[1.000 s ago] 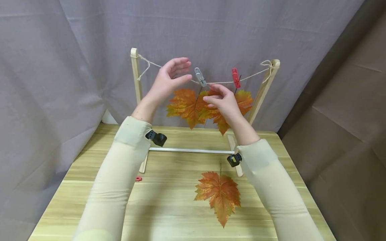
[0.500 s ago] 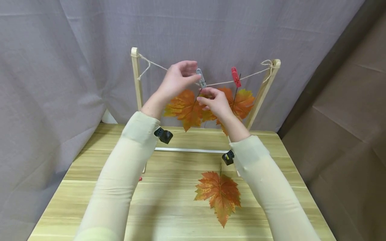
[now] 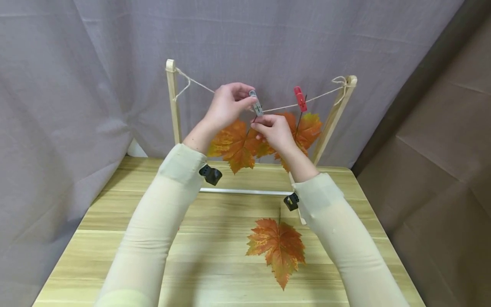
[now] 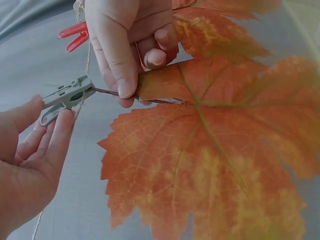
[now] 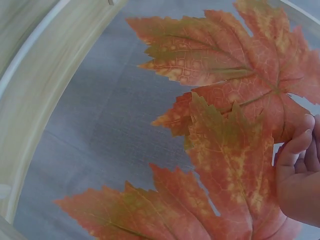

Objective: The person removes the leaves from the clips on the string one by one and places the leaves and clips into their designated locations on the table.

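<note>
My left hand (image 3: 226,104) pinches the handles of a grey clothespin (image 4: 65,96) between thumb and fingers. The clothespin's tip meets the string (image 3: 280,108) and the dark stem (image 4: 106,92) of an orange artificial maple leaf (image 4: 200,165). Just below it, my right hand (image 3: 278,131) pinches that stem between thumb and forefinger. To the right, a red clothespin (image 3: 300,99) on the string holds a second maple leaf (image 3: 308,130) by its stem. The two hanging leaves overlap in the right wrist view.
The string spans two wooden posts (image 3: 333,119) of a stand joined by a white bar (image 3: 245,191). A third maple leaf (image 3: 277,251) lies on the wooden table (image 3: 215,264). A grey curtain (image 3: 268,38) hangs behind.
Both hands have come together at the grey clothespin: the left moved right and down onto its handles, the right moved left onto the stem. The left hanging leaf shifted slightly down.
</note>
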Tool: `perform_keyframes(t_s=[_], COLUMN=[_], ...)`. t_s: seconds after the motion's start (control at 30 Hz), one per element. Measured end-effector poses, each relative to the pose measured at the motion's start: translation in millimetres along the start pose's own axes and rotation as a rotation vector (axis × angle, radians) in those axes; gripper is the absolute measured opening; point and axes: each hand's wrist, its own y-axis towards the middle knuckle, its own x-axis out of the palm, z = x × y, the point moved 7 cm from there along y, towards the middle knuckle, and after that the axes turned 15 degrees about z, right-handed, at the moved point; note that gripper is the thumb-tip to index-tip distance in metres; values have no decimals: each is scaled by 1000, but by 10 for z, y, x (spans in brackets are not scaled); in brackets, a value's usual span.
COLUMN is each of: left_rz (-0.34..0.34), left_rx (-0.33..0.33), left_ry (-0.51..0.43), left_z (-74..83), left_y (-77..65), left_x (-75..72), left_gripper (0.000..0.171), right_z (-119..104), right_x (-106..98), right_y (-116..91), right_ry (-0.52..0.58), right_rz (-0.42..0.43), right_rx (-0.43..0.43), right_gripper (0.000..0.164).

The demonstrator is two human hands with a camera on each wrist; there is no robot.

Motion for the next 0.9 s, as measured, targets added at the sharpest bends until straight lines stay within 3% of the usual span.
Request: perform_keyframes(t_s=[0.2,0.5,0.9], left_rz=[45,138,134], left_rx=[-8,-100,-106], left_ry=[-56,-344,-376], left_z=[-12,-51,-99], left_y=[-15,5,-17], left_x=[-18,-132,-273], left_gripper=[23,17,17], right_z=[15,-8,45], right_x=[-9,-3,34], right_y=[3,-4,-56], right_ry=[-40,-71,-101], right_rz=[-10,-13,-38], right_rx=[-19,-51,-84], right_gripper=[21,20,18])
